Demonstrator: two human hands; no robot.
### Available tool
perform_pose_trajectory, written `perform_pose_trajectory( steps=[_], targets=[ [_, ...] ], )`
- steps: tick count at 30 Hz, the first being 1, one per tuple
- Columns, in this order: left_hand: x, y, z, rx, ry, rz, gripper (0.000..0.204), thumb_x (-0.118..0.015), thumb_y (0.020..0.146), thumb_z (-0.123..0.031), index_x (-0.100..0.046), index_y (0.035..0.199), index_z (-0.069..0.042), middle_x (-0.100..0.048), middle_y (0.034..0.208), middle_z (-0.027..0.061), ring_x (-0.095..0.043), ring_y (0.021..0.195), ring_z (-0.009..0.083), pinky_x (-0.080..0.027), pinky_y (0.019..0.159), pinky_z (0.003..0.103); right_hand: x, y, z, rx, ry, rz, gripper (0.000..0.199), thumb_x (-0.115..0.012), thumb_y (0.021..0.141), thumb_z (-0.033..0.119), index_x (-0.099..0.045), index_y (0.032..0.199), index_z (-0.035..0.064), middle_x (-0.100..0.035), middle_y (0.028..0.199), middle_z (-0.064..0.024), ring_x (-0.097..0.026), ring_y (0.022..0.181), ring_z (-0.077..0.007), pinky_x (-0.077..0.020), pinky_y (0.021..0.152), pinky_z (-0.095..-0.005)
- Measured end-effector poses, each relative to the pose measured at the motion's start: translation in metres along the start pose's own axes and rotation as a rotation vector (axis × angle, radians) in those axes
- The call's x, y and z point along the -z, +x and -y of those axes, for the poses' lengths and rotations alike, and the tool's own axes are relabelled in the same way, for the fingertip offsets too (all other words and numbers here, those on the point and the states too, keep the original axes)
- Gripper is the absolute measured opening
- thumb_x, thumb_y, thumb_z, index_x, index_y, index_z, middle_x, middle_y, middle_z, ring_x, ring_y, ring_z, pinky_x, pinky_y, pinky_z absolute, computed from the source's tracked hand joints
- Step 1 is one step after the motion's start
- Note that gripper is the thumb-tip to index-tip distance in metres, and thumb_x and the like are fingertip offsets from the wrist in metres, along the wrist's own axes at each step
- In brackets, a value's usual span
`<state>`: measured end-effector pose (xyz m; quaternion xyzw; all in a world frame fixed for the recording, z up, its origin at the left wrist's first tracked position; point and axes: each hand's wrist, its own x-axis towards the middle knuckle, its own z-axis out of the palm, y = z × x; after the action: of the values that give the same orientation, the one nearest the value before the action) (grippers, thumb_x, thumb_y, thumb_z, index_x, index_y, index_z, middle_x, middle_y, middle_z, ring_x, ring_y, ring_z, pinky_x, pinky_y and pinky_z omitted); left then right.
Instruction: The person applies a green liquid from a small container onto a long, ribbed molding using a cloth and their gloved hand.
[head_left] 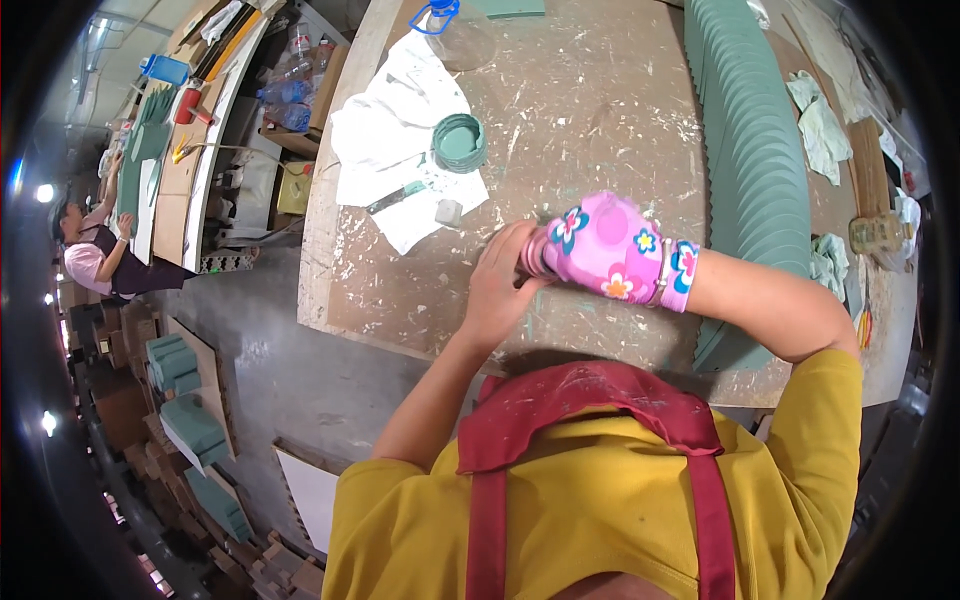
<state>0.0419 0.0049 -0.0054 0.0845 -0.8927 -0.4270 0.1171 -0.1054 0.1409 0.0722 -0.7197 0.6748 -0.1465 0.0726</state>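
Observation:
My left hand (497, 284) is closed around the gathered end of a pink oversleeve (612, 250) with a flower pattern. That oversleeve covers my right forearm, which reaches in from the right over the worktable (590, 90). My right hand is hidden by the oversleeve and my left hand, so its fingers do not show. Beyond my hands, a tub of green paint or paste (460, 142) stands on a crumpled white cloth (385, 120). On the cloth's near part lie a narrow blade-like tool with green smears (396, 197) and a small pale block (448, 213).
A long row of curved green pieces (755, 170) runs along the table's right side. Rags (820, 125) and a jar (876, 235) lie beyond it. A clear jug with a blue handle (462, 35) stands at the back. Left, a co-worker (100, 245) handles green pieces at another bench.

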Motion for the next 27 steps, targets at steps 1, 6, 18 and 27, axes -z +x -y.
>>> perform_pose_trajectory(
  steps=[1,6,18,27],
  targets=[
    [0.001,-0.001,0.001,0.010,-0.035,-0.020,0.065,-0.076,0.070,-0.006,-0.049,0.129,-0.006,-0.054,0.127,0.0150,-0.052,0.118,0.0326,-0.042,0.099,0.040,0.006,0.000,-0.001,0.024,-0.022,-0.062,0.015,-0.063,0.073,0.016,-0.053,0.081,0.0094,-0.052,0.068,-0.0070,-0.058,0.060,-0.0277,-0.0447,0.053,-0.0391],
    [0.003,-0.003,0.003,0.086,-0.127,-0.023,0.065,-0.076,0.071,-0.007,-0.048,0.130,-0.006,-0.057,0.122,0.0155,-0.055,0.114,0.0323,-0.043,0.097,0.038,0.027,-0.005,0.000,-0.012,0.026,-0.165,0.017,-0.065,0.069,0.015,-0.054,0.080,0.0081,-0.052,0.072,-0.0093,-0.058,0.067,-0.0288,-0.0450,0.058,-0.0408],
    [0.001,-0.009,0.008,0.063,-0.125,-0.050,0.065,-0.077,0.068,-0.004,-0.050,0.127,-0.007,-0.054,0.129,0.0160,-0.052,0.119,0.0351,-0.044,0.099,0.041,0.067,-0.010,-0.004,-0.185,0.153,-0.130,0.013,-0.065,0.078,0.014,-0.060,0.088,0.0082,-0.059,0.077,-0.0103,-0.060,0.071,-0.0321,-0.0475,0.062,-0.0406],
    [0.003,-0.006,0.011,0.009,-0.085,-0.204,0.064,-0.078,0.066,0.000,-0.052,0.124,-0.005,-0.052,0.126,0.0155,-0.052,0.116,0.0332,-0.042,0.098,0.039,0.069,-0.010,-0.048,-0.775,1.025,-0.219,0.014,-0.062,0.084,0.014,-0.065,0.080,0.0016,-0.056,0.066,0.0023,-0.047,0.056,-0.0055,-0.0369,0.050,-0.0216]
  ],
)
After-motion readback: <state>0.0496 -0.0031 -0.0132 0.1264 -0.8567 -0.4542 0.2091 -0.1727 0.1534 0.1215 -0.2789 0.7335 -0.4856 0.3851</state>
